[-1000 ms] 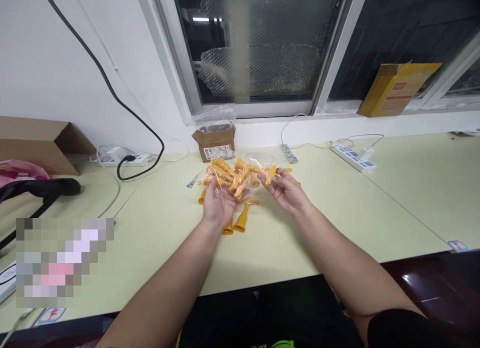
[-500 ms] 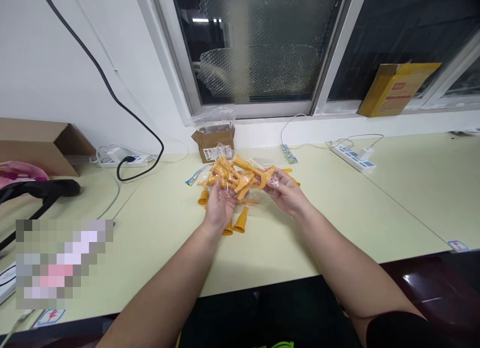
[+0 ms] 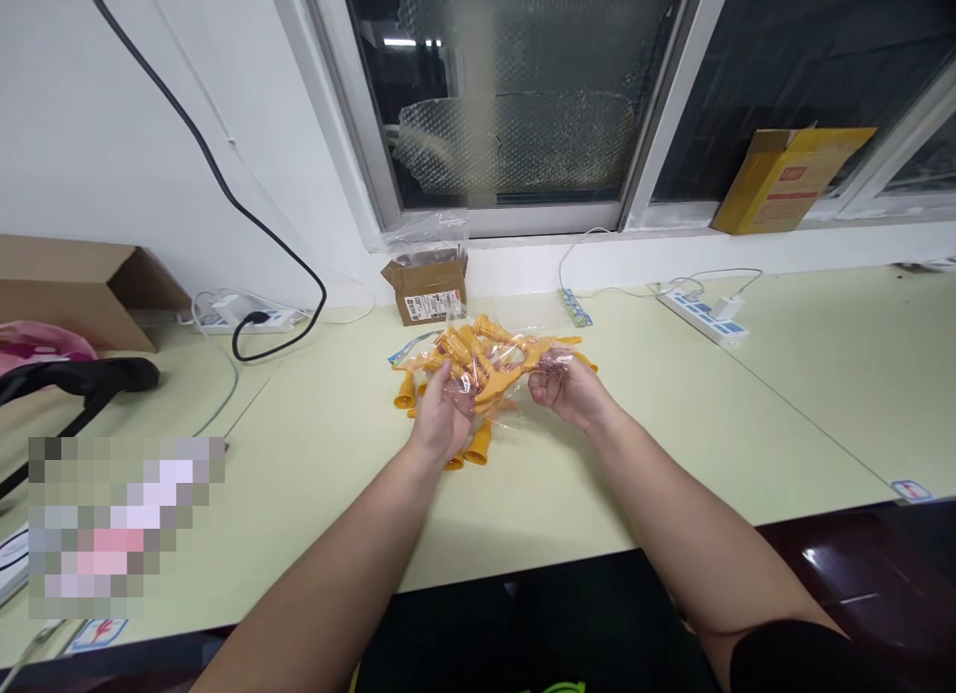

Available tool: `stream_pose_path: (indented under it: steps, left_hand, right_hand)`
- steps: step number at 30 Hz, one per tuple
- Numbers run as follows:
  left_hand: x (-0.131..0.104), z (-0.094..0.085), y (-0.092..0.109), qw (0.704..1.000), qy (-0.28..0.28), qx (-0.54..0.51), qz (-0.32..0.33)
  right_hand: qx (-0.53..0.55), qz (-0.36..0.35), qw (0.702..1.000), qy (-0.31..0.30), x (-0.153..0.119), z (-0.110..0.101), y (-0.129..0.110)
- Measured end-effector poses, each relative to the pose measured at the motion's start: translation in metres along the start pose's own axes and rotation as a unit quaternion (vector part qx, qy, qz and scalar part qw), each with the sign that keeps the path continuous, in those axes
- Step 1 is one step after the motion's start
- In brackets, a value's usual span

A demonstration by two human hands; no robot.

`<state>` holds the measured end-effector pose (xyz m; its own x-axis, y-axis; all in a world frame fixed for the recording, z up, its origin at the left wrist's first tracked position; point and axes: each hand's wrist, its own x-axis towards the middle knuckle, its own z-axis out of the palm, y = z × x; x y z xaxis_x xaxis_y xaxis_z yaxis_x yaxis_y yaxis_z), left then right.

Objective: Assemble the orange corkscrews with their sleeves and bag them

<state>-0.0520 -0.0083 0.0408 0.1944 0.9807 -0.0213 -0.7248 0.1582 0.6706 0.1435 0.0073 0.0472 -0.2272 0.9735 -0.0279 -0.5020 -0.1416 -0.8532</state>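
A clear plastic bag (image 3: 467, 379) holds several orange-yellow plastic pieces, some ribbed and some with curved, pronged ends. My left hand (image 3: 442, 419) is closed on the bag's left side, thumb on top. At the right side, my right hand (image 3: 568, 389) has its fingers curled into the clear film, beside a pronged piece (image 3: 538, 352). Other loose yellow pieces with flared, cup-like ends lie on the table under and around the bag, one flared piece (image 3: 479, 444) near my left wrist and another flared piece (image 3: 404, 392) to the left. The hands partly hide the pile.
Behind the bag stands a small open cardboard box (image 3: 431, 290) against the wall. Power strips (image 3: 702, 313) with cables lie along the back of the table (image 3: 672, 404). A larger carton (image 3: 67, 280) and a black curved object (image 3: 82, 384) are at left. A yellow carton (image 3: 796, 180) leans at the window.
The bag has turned slightly and its pieces have shifted, spreading to the right. My right hand has curled its fingers more around the film, and my left hand has moved a little right.
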Motion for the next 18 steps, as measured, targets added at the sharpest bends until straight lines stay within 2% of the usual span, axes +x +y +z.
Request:
stream_pose_path:
  steps: [2,6,11,15,18]
  left_hand:
    - [-0.001,0.001,0.002,1.000,0.000,-0.001,-0.004]
    - [-0.002,0.001,0.002,1.000,0.019,0.020,0.006]
    - [-0.001,-0.001,-0.004,0.997,0.021,0.063,0.049]
    - [-0.002,-0.001,-0.004,0.994,0.030,0.071,0.072]
    - [-0.002,-0.002,-0.002,0.992,0.048,0.080,0.084]
  right_hand:
    - [0.009,0.020,1.000,-0.014,-0.002,0.000,-0.002]
    - [0.005,0.014,0.999,-0.040,-0.005,0.003,0.001]
    - [-0.047,-0.034,0.998,-0.011,-0.003,0.004,0.010]
    - [-0.046,-0.028,0.995,-0.081,-0.006,0.002,0.004]
    - [-0.035,-0.009,0.994,-0.101,-0.010,0.003,-0.001]
